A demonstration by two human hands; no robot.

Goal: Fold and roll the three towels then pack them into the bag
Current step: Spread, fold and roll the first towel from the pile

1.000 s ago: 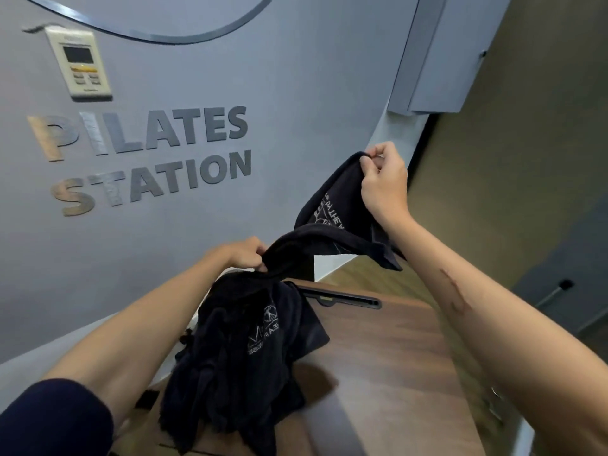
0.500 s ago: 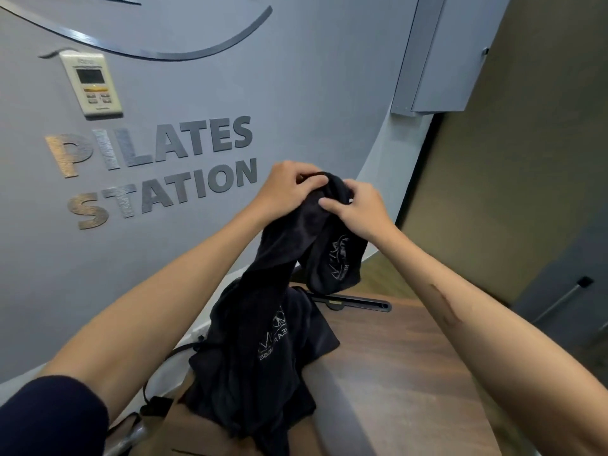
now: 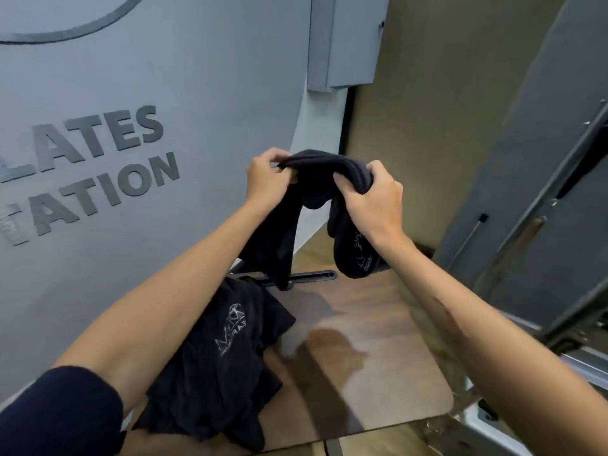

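Observation:
A dark navy towel (image 3: 324,179) hangs in the air above the wooden table (image 3: 378,357), bunched along its top edge. My left hand (image 3: 266,182) pinches its left end and my right hand (image 3: 375,199) grips its right end. Both loose ends droop down, the right one showing a pale printed logo. A heap of more dark towels (image 3: 217,363) with the same logo lies on the table's left side, under my left forearm. No bag is in view.
A grey wall with raised lettering (image 3: 108,166) stands close on the left. A black bar (image 3: 312,276) lies along the table's far edge. A grey cabinet (image 3: 348,41) hangs above; dark panels and a metal frame (image 3: 543,209) stand on the right.
My hands have spread a little apart along the towel's top edge and lifted it clear of the heap. The view has swung to the right.

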